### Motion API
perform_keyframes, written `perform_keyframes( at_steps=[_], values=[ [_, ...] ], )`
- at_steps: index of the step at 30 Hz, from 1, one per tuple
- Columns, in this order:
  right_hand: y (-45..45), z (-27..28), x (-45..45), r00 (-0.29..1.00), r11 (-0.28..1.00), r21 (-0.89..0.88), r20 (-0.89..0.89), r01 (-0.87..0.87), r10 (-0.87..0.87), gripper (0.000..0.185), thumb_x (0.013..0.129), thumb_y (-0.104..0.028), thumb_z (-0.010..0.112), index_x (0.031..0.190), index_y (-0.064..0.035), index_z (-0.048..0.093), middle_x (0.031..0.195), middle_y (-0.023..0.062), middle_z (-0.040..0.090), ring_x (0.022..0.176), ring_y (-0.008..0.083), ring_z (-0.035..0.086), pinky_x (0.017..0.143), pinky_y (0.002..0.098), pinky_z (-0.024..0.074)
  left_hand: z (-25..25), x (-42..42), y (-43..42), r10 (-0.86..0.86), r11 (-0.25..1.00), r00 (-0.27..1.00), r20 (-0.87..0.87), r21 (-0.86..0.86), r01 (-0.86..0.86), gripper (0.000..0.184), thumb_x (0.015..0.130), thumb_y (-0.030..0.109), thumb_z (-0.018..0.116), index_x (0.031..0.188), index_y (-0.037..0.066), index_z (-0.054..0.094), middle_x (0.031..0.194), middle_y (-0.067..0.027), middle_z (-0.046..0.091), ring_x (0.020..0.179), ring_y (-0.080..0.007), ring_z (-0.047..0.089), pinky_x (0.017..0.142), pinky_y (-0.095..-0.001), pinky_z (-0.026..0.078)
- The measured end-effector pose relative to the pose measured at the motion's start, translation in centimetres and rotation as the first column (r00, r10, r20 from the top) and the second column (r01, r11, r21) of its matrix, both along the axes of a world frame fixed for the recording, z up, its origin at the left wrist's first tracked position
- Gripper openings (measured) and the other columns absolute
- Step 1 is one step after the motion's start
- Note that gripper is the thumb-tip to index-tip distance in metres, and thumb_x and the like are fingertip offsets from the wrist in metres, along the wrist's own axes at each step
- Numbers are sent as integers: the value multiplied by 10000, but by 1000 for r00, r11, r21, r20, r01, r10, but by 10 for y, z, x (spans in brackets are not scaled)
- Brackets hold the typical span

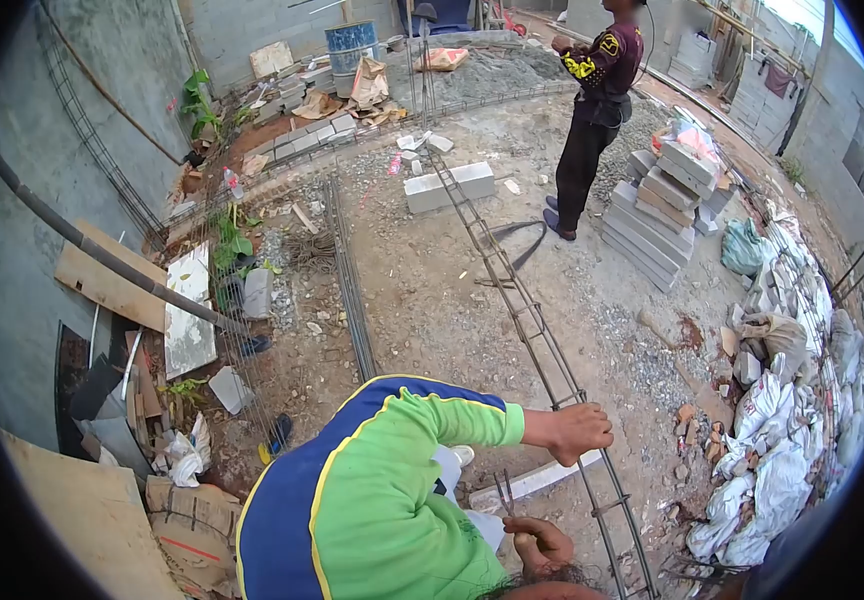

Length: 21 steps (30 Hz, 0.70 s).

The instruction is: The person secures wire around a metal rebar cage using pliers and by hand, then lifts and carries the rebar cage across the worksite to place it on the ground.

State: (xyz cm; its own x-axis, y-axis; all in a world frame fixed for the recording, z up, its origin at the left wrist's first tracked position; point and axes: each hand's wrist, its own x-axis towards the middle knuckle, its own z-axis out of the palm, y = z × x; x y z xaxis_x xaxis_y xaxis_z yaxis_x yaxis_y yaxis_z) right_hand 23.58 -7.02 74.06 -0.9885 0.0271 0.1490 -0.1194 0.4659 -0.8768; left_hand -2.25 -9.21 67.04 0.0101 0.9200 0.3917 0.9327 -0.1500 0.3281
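A long rebar cage [529, 325] runs from the upper middle down to the lower right. Over its bars lies my left hand [580, 432], fingers curled closed around the steel, at the end of a green and blue sleeve. Lower down, left of the cage, my right hand [542, 545] is closed on a dark tool [505, 492] that looks like pincers; its two thin prongs point up. Part of this hand is cut off by hair at the bottom edge. Beneath the tool, a pale curved strip [534, 482] lies on the ground.
A person [592, 110] in dark clothes stands beyond the cage, near stacked blocks [652, 220]. White sacks [767, 450] line the right side. Long bars [350, 290] lie to the left; a pale block [449, 188] and a blue drum [352, 55] are farther back. Boards lean at the left wall.
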Motion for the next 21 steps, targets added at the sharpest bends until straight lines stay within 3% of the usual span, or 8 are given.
perform_keyframes(
  at_steps=[2,4,5,6,8,12,17,21],
  values=[
    [-21,-33,6,861,693,-595,502,407,-75,660,930,-344,697,1407,15,417,1223,169,646,1019,274,650,786,360,551,33,-10,-3,34,994,999,7,107,-34,366,472,135,686,799,59,539,807,-96,535,799,-295,566,720,-403,430],
    [-12,-48,-5,748,306,-693,529,653,-400,868,865,-438,760,1474,-12,311,1265,153,614,1011,240,624,817,378,529,71,-21,-12,88,987,996,-34,136,-83,363,464,120,669,795,55,535,794,-104,539,786,-299,569,705,-394,434],
    [-2,-41,-14,725,286,-719,423,633,-543,892,906,-260,675,1559,-36,109,1449,168,434,1205,286,527,936,442,475,83,-25,-15,118,982,992,-54,158,-109,358,458,110,662,787,55,531,783,-104,540,776,-304,572,696,-391,437],
    [7,-34,-29,672,307,-761,220,572,-707,1031,806,-515,789,1549,-102,207,1497,130,394,1243,218,453,998,439,394,97,-29,-18,133,977,989,-70,176,-119,347,460,102,659,777,53,526,772,-103,540,763,-307,572,691,-393,439],
    [33,-7,-58,584,448,-779,-132,438,-801,731,940,-267,674,1495,-43,255,1467,143,400,1319,255,426,1075,433,389,115,-36,-29,158,974,983,-92,177,-140,336,462,93,655,767,52,521,761,-102,539,750,-310,573,686,-394,440],
    [34,57,-113,563,334,-865,-74,374,-823,597,968,-228,634,1430,-18,319,1448,149,416,1306,260,447,1075,413,408,148,-55,-49,268,904,957,-109,372,-210,309,474,74,629,757,54,506,746,-97,524,725,-310,565,680,-391,438],
    [25,140,-179,573,683,-689,-468,241,-673,505,1005,-121,548,1433,21,321,1451,225,425,1272,276,509,1089,402,390,222,-100,-85,387,742,919,-69,616,-266,301,475,56,596,760,60,498,731,-105,523,703,-317,564,662,-393,442],
    [-6,256,-240,648,838,-521,-584,163,-489,520,983,-130,593,1417,29,355,1473,246,414,1282,279,510,1116,422,334,308,-165,-127,487,573,873,-13,760,-308,285,507,50,602,772,60,498,708,-100,541,654,-336,556,623,-427,458]
  ],
)
